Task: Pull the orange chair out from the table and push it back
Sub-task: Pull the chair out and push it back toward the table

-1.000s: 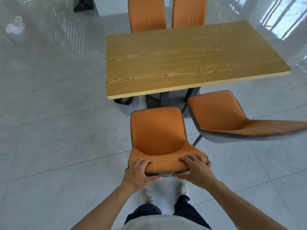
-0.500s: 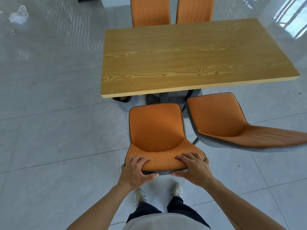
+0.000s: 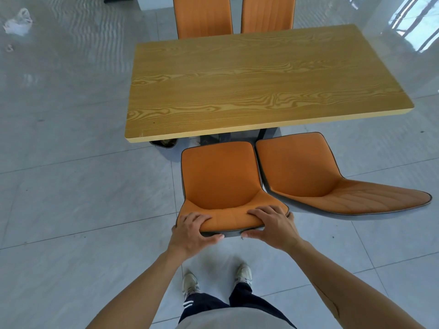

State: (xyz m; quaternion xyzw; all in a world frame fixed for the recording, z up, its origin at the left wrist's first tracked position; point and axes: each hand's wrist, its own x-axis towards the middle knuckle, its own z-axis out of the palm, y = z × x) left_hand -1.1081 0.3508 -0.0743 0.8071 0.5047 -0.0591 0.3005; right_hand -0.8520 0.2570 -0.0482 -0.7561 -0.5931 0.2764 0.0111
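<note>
An orange chair [image 3: 221, 176] with a grey shell stands in front of me, its seat facing the wooden table [image 3: 256, 84]. The seat's front edge lies just short of the table's near edge. My left hand [image 3: 192, 230] grips the left end of the chair's backrest top, fingers over the orange side and thumb on the grey back. My right hand [image 3: 273, 225] grips the right end of the same backrest the same way.
A second orange chair [image 3: 308, 172] stands close to the right of the held one, almost touching it. Two more orange chairs [image 3: 204, 15] stand at the table's far side. A dark bin [image 3: 164, 143] sits under the table's near-left corner. Grey tiled floor surrounds everything.
The chair has slid forward toward the table with both hands on its backrest, and now sits closer beside the right chair. I have stepped forward with it.
</note>
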